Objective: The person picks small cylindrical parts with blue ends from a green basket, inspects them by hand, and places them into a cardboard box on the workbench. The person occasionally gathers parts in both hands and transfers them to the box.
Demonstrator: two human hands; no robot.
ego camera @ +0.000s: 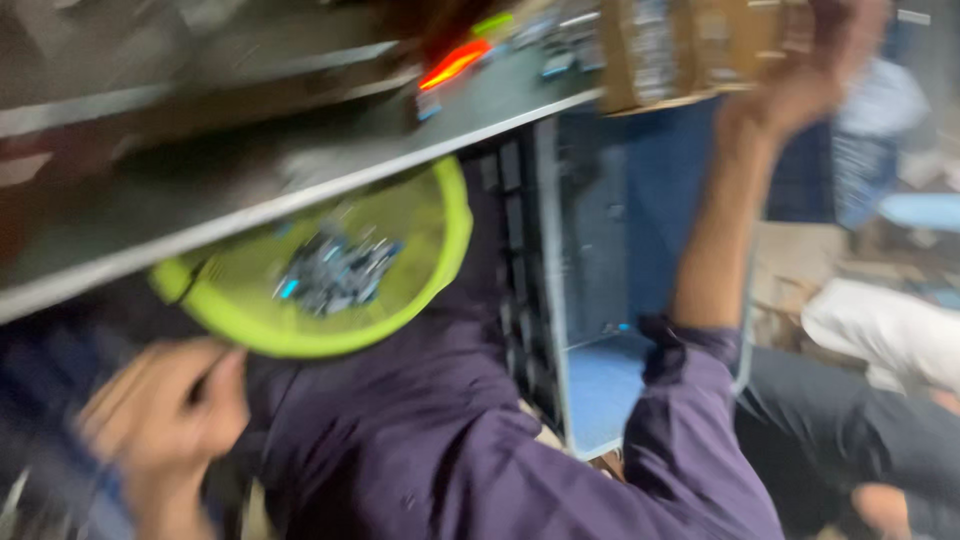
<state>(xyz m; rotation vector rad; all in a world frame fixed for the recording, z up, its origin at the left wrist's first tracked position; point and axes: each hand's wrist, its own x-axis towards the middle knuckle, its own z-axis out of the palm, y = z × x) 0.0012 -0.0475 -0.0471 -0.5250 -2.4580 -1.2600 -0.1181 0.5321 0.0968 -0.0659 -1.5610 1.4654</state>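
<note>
Overhead, right hand gripping cardboard box; left hand clutching round lime basket.

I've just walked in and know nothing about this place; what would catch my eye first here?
Most likely the bright lime-green round basket tucked under the grey table edge, holding a heap of small bluish-grey parts. Next, the right hand, raised at upper right against a brown cardboard box, with a purple sleeve below. The blurred left hand sits low at the left.
</note>
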